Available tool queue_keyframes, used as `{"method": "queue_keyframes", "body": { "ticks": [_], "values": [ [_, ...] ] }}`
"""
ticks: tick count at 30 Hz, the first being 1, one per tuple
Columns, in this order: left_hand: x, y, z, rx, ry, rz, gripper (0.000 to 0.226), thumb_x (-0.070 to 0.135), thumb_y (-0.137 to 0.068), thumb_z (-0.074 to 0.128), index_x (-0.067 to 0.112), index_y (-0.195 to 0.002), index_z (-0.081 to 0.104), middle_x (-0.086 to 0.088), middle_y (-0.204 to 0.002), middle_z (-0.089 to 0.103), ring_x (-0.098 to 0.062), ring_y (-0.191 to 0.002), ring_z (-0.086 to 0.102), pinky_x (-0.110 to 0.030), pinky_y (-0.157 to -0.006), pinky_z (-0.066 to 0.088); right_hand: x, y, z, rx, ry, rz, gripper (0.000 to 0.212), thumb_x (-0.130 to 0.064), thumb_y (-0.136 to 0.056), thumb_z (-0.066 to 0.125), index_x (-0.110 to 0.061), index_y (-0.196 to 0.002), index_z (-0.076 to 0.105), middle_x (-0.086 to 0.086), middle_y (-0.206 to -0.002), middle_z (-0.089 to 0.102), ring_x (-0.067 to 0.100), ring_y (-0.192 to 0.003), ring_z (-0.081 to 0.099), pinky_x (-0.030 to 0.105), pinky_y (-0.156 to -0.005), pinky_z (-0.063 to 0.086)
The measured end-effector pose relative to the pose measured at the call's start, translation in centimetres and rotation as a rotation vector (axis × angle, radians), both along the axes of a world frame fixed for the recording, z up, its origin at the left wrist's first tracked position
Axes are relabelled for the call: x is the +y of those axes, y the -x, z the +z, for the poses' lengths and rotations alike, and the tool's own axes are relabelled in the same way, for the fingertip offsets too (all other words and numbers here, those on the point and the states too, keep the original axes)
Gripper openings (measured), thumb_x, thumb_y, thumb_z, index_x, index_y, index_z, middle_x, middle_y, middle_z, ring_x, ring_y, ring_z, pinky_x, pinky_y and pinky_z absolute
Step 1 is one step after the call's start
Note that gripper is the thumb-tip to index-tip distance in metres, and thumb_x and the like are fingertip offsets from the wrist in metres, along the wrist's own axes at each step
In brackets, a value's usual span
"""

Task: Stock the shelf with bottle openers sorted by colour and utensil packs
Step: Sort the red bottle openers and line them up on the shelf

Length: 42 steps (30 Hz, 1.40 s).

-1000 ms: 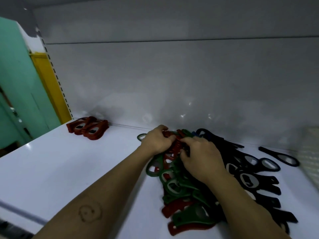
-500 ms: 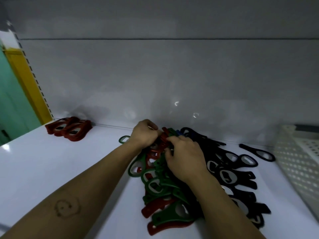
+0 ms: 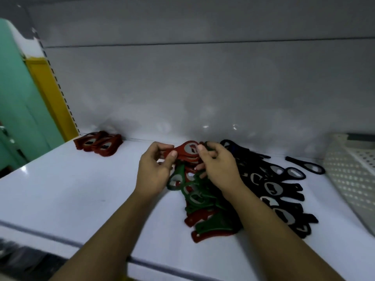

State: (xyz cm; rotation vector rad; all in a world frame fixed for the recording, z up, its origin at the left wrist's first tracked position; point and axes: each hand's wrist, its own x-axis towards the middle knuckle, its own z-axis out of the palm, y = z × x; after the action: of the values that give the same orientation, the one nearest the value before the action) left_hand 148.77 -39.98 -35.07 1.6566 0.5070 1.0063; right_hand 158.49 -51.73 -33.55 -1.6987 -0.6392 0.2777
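A mixed heap of red and green bottle openers [image 3: 200,201] lies mid-shelf, with a spread of black openers [image 3: 278,191] to its right. My left hand [image 3: 156,169] and my right hand [image 3: 219,167] both pinch a small stack of red openers [image 3: 187,152] raised just above the back of the heap. A sorted pile of red openers [image 3: 99,144] sits at the back left against the shelf wall. One black opener [image 3: 306,164] lies apart at the back right.
The white shelf [image 3: 71,189] has a grey back wall [image 3: 203,88]. A white perforated basket [image 3: 353,177] stands at the right end. A yellow upright [image 3: 52,94] and a green wall [image 3: 18,102] lie beyond the left end.
Both hands have come up off the heap and now hold a few red openers between them. The view has shifted a little to the left.
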Motion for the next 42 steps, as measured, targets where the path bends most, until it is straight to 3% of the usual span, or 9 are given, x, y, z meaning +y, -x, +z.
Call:
{"method": "queue_keyframes", "body": {
  "ticks": [2,5,8,12,17,23,31,38,42],
  "values": [
    [-0.9,0.6,0.0,-0.004,-0.055,-0.024,0.011,0.004,-0.091,0.063,0.015,-0.094,0.061,-0.004,-0.092,0.064,-0.007,-0.081,0.066,-0.015,-0.060,0.051,-0.2,0.5,0.1,0.077,-0.054,0.032,0.027,-0.026,-0.097,0.057,-0.009,-0.117,0.061,0.004,-0.082,0.070,0.011,-0.063,0.066,0.027,-0.058,0.058],
    [-1.3,1.4,-0.2,0.017,-0.091,-0.057,0.015,0.002,-0.090,0.063,0.014,-0.088,0.054,-0.005,-0.085,0.062,-0.004,-0.068,0.063,-0.021,-0.055,0.051,-0.5,0.5,0.3,0.010,-0.103,0.025,0.014,-0.010,-0.095,0.059,-0.010,-0.107,0.066,0.005,-0.078,0.071,0.013,-0.054,0.065,0.024,-0.052,0.055],
    [-0.8,1.9,-0.8,0.110,-0.104,-0.200,0.023,0.008,-0.089,0.066,0.021,-0.094,0.048,-0.007,-0.089,0.065,-0.018,-0.080,0.066,-0.038,-0.067,0.058,-0.4,0.4,0.1,-0.142,-0.060,0.062,0.020,-0.005,-0.091,0.064,-0.013,-0.107,0.071,0.001,-0.086,0.073,0.010,-0.063,0.069,0.021,-0.056,0.055],
    [-0.3,2.2,-1.1,0.251,-0.308,-0.264,0.019,0.032,-0.094,0.062,0.030,-0.112,0.057,0.008,-0.091,0.071,-0.006,-0.083,0.069,-0.030,-0.072,0.058,0.0,1.0,-0.2,-0.226,-0.057,0.144,0.028,-0.002,-0.088,0.066,-0.012,-0.114,0.071,0.000,-0.097,0.073,0.006,-0.078,0.069,0.016,-0.065,0.054],
    [0.4,1.9,-1.3,0.282,-0.310,-0.179,0.015,0.029,-0.101,0.049,0.025,-0.113,0.056,0.008,-0.095,0.069,-0.008,-0.087,0.068,-0.027,-0.072,0.058,0.1,1.0,-0.2,-0.389,0.063,0.073,0.031,-0.011,-0.089,0.067,-0.019,-0.120,0.067,-0.006,-0.098,0.068,0.001,-0.087,0.063,0.008,-0.078,0.049],
    [0.5,1.4,-1.3,0.294,-0.118,0.003,0.017,0.028,-0.105,0.037,0.018,-0.117,0.045,0.006,-0.091,0.058,-0.002,-0.076,0.056,-0.003,-0.052,0.042,-0.7,0.4,0.1,-0.620,0.346,0.030,0.028,-0.010,-0.093,0.060,-0.022,-0.117,0.068,-0.005,-0.114,0.066,0.011,-0.104,0.058,0.033,-0.099,0.049],
    [1.5,1.2,-1.5,0.225,0.112,0.046,0.009,0.025,-0.104,0.044,0.020,-0.109,0.049,0.015,-0.084,0.057,0.001,-0.080,0.052,-0.020,-0.065,0.040,0.2,0.1,0.6,-0.692,0.541,0.053,0.031,-0.021,-0.091,0.066,-0.025,-0.121,0.065,-0.003,-0.120,0.062,0.017,-0.110,0.055,0.032,-0.097,0.047],
    [1.9,1.2,-1.8,0.251,0.184,-0.015,0.020,0.029,-0.102,0.045,0.014,-0.113,0.051,-0.007,-0.095,0.063,-0.015,-0.074,0.054,-0.035,-0.074,0.045,3.3,-0.7,1.6,-0.735,0.866,0.239,0.054,-0.020,-0.091,0.061,-0.023,-0.142,0.045,0.005,-0.134,0.056,0.025,-0.119,0.053,0.040,-0.100,0.047],
    [1.9,1.3,-1.7,0.296,0.102,-0.013,0.018,0.030,-0.104,0.041,0.020,-0.117,0.046,0.002,-0.104,0.059,-0.008,-0.088,0.057,-0.022,-0.071,0.044,4.3,-1.1,2.4,-0.710,1.028,0.379,0.055,-0.014,-0.093,0.057,-0.029,-0.144,0.043,0.010,-0.140,0.049,0.029,-0.124,0.047,0.038,-0.101,0.044]
  ]
}}
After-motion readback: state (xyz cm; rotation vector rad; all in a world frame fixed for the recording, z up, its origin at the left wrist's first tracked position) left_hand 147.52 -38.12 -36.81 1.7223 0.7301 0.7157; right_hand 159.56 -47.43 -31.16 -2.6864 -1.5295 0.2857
